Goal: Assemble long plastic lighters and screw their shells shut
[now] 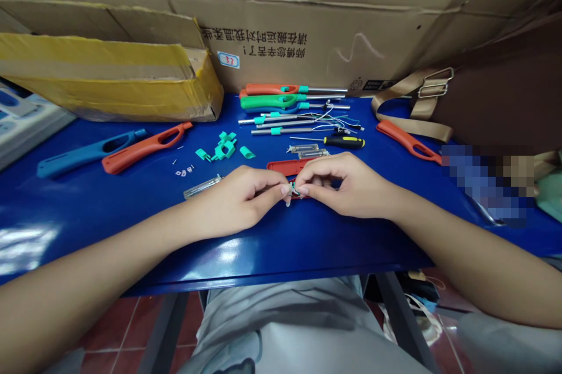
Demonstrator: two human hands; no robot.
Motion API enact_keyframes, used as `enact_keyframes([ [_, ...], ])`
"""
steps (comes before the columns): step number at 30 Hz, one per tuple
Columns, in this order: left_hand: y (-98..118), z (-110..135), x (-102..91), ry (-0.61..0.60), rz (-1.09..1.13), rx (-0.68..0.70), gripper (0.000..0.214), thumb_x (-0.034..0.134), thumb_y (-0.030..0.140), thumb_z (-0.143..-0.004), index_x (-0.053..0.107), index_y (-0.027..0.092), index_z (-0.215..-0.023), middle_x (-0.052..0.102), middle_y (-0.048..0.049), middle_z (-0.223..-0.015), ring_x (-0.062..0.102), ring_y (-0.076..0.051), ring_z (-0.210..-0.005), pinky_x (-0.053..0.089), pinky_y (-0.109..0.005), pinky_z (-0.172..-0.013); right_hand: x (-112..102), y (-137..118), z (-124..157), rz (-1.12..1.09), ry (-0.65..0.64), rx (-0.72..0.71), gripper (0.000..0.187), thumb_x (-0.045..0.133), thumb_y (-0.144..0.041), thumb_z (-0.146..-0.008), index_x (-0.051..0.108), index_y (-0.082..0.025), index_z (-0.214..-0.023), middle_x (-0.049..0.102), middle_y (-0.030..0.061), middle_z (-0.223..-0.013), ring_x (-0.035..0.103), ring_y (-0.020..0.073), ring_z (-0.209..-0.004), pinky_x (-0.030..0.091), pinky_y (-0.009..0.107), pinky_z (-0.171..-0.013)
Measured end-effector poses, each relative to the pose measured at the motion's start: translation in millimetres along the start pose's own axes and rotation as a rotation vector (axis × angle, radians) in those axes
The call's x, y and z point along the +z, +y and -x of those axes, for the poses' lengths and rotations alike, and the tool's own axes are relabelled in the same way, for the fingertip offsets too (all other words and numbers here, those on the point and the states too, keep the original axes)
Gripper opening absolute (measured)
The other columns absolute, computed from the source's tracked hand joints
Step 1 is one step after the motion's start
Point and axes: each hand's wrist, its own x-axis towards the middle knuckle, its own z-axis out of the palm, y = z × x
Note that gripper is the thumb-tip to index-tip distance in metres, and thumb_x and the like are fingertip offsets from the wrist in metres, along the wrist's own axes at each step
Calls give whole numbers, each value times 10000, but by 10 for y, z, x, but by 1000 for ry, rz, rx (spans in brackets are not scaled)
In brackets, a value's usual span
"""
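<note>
My left hand (pixel 239 198) and my right hand (pixel 346 187) meet over the near middle of the table, fingertips pinched together. Between them is a small white-and-green piece (pixel 293 189), too small to name and mostly covered by the fingers. Behind the fingers lies one red lighter casing half (pixel 280 168); more red casing is partly hidden under the hands. A clear fuel tank (pixel 199 188) rests beside my left hand. Further clear tanks (pixel 302 148) and a yellow-and-black screwdriver (pixel 345 141) lie just beyond my right hand.
Teal plastic parts (pixel 225 146) and tiny white pieces (pixel 183 171) lie left of centre. Blue (pixel 83 157) and orange (pixel 144 148) casings are further left. Metal lighter tubes with wires (pixel 285 130) and a green lighter (pixel 267 101) lie behind. Cardboard boxes (pixel 246 8) wall off the back.
</note>
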Motion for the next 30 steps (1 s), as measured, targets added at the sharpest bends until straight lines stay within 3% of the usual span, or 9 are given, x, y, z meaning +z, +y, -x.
enact_keyframes([
  [7, 16, 27, -63, 7, -161, 89, 347, 405, 353, -1044, 670, 161, -926, 647, -11, -762, 564, -144, -683, 413, -271, -657, 5, 23, 14, 32, 28, 8, 160, 635, -270, -947, 752, -164, -917, 676, -10, -722, 505, 75, -593, 378, 214, -548],
  [15, 37, 78, -228, -66, -498, 207, 305, 370, 252, -1036, 662, 170, -998, 643, -66, -964, 602, -198, -850, 469, -321, -779, -22, 20, -20, 131, 184, -101, 83, 642, -173, -889, 712, -150, -850, 671, 32, -870, 512, 78, -618, 411, 211, -546],
  [18, 2, 82, -244, -25, -525, 215, 242, 445, 243, -1011, 679, 189, -1043, 665, -58, -1007, 628, -202, -906, 482, -327, -826, -29, 28, -25, 159, 208, -117, 91, 631, -146, -881, 704, -153, -828, 676, 32, -873, 513, 76, -615, 412, 209, -544],
  [23, -54, 78, -236, -5, -570, 199, 162, 554, 203, -930, 684, 209, -1026, 687, -33, -989, 647, -199, -878, 487, -317, -770, -19, 29, -31, 205, 212, -133, 111, 618, -140, -890, 698, -153, -815, 663, 31, -861, 502, 80, -617, 401, 215, -541],
  [30, -45, 77, -230, 11, -595, 155, 148, 585, 247, -927, 698, 220, -1017, 698, -16, -978, 664, -192, -839, 476, -298, -711, -4, 66, -12, 269, 184, -127, 89, 624, -121, -878, 703, -162, -886, 668, 21, -887, 501, 87, -642, 406, 233, -586],
])
